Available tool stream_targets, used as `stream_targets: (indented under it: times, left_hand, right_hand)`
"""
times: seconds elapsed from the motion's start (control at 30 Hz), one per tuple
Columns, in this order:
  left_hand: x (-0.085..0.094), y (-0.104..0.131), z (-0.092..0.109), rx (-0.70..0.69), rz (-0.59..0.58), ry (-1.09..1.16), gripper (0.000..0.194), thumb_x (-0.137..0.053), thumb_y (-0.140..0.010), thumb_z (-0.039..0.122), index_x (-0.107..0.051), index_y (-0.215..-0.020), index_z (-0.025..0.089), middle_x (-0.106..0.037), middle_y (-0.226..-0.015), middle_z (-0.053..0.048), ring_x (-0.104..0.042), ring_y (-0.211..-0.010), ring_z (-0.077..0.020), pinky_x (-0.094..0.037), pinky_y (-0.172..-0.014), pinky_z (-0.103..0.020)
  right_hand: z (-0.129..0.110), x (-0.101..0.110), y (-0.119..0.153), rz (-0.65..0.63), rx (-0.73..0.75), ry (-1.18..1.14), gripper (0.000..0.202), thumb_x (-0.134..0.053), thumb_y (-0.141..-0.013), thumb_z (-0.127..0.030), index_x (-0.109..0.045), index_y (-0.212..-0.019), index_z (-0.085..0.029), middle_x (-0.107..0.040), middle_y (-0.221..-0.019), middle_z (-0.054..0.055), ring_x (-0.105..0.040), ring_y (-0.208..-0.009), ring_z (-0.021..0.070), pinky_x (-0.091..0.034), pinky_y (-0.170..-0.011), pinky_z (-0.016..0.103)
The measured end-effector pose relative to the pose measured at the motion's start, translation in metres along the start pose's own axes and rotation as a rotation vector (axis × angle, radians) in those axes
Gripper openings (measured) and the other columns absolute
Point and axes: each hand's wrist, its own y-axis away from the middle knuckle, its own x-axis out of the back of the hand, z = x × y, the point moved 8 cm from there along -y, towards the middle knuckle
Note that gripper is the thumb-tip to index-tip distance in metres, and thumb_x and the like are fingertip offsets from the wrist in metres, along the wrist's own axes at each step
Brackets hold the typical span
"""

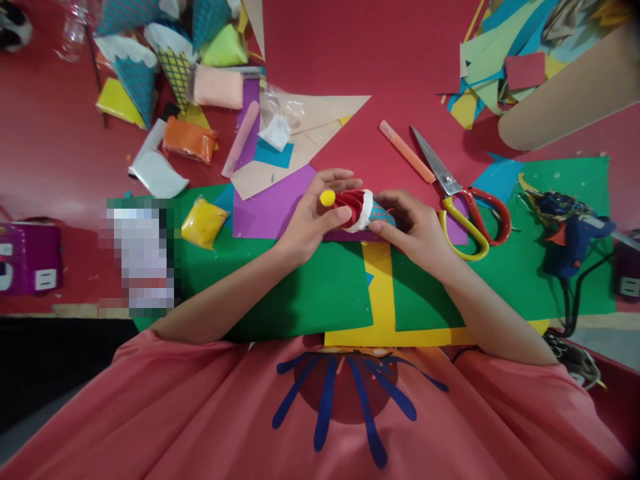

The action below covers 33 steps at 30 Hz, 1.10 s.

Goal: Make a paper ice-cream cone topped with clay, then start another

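A small ice cream cone craft [361, 208] lies on its side between my hands, over the purple sheet. It has a red swirled top, a yellow ball at its left tip, a white scalloped rim and a blue patterned cone pointing right. My left hand [313, 217] holds the red part, with the thumb across its front and the fingers behind. Around the blue cone, my right hand [415, 230] has its thumb at the lower edge near the white rim and its fingers curled behind.
Scissors [450, 187] with red and yellow handles and an orange stick [407, 152] lie beyond my right hand. A blue glue gun [570, 243] is far right. Clay packets [205, 222] and finished paper cones [133, 73] are at left. A cardboard tube [565, 100] extends from upper right.
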Motion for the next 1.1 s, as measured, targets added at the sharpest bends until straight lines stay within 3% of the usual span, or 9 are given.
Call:
stream_targets:
  times: [0.13, 0.3, 0.67, 1.1]
  left_hand:
    - [0.007, -0.001, 0.002, -0.121, 0.008, -0.137, 0.034, -0.079, -0.078, 0.038, -0.057, -0.102, 0.027, -0.064, -0.121, 0.000, -0.062, -0.118, -0.0178, -0.050, -0.096, -0.028]
    - [0.003, 0.000, 0.000, -0.268, -0.139, -0.348, 0.040, -0.075, -0.082, 0.041, -0.050, -0.110, 0.027, -0.060, -0.130, -0.005, -0.055, -0.132, -0.0232, -0.052, -0.102, -0.036]
    - [-0.001, 0.003, 0.004, -0.325, -0.161, -0.438, 0.033, -0.071, -0.087, 0.039, -0.052, -0.111, 0.026, -0.063, -0.132, -0.006, -0.062, -0.125, -0.0199, -0.056, -0.095, -0.031]
    - [0.001, 0.002, 0.003, -0.331, -0.137, -0.448, 0.032, -0.069, -0.088, 0.042, -0.052, -0.110, 0.027, -0.063, -0.133, -0.006, -0.061, -0.126, -0.0207, -0.057, -0.095, -0.032]
  right_hand:
    - [0.002, 0.002, 0.000, 0.001, -0.010, 0.017, 0.038, -0.070, -0.083, -0.043, -0.062, -0.109, -0.016, -0.072, -0.104, 0.007, -0.067, -0.092, 0.0178, -0.052, -0.079, 0.030]
    - [0.008, -0.002, 0.001, -0.079, -0.131, -0.065, 0.045, -0.064, -0.085, -0.057, -0.059, -0.106, -0.017, -0.067, -0.089, 0.003, -0.061, -0.076, 0.0142, -0.044, -0.062, 0.025]
    - [0.010, -0.005, -0.002, -0.117, -0.208, -0.021, 0.050, -0.063, -0.082, -0.067, -0.060, -0.086, -0.017, -0.056, -0.071, -0.001, -0.047, -0.064, 0.0102, -0.033, -0.056, 0.025]
    - [0.011, -0.006, -0.003, -0.117, -0.222, -0.135, 0.045, -0.066, -0.081, -0.062, -0.059, -0.086, -0.018, -0.056, -0.077, -0.001, -0.048, -0.065, 0.0097, -0.033, -0.056, 0.025]
